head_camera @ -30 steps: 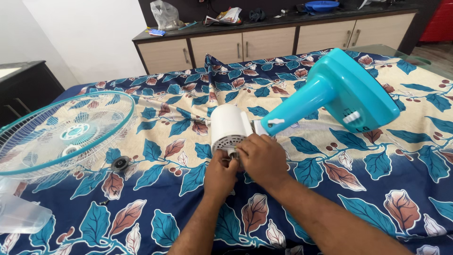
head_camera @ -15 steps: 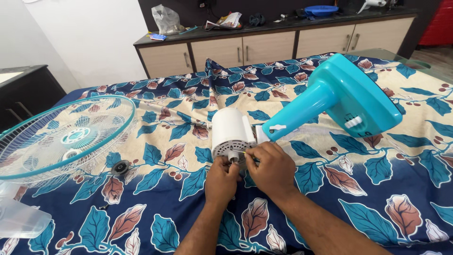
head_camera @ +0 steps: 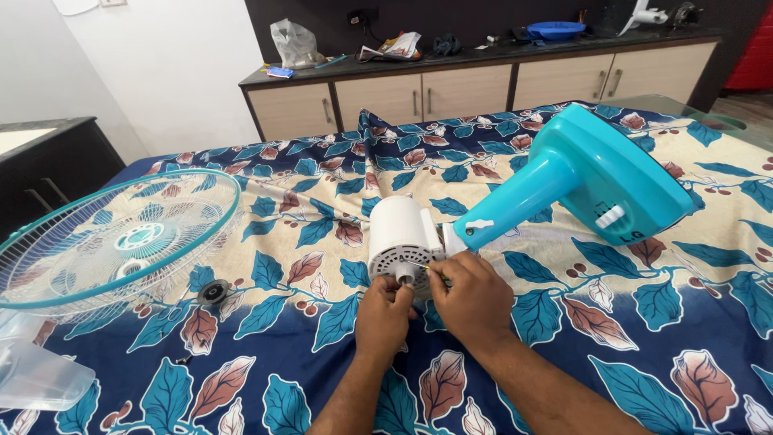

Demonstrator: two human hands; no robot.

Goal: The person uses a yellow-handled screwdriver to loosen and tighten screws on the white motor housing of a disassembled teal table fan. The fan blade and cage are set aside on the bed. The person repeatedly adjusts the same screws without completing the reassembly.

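Head view: both hands at a white fan motor [head_camera: 400, 240] on a leaf-print bedspread [head_camera: 338, 322].

Left hand [head_camera: 383, 316] curled narrow against the motor's front face by the shaft; right hand [head_camera: 473, 300] pinching a thin tool, too small to tell what kind. Motor lying mid-bed, joined to a teal stand [head_camera: 592, 185] on the right. Teal grille [head_camera: 113, 242] well apart at left, black knob [head_camera: 213, 292] just beside it.

Both forearms were bare, no sleeves showing; the left hand [head_camera: 383, 314] and right hand [head_camera: 471, 298] wore no gloves, rings or watch.
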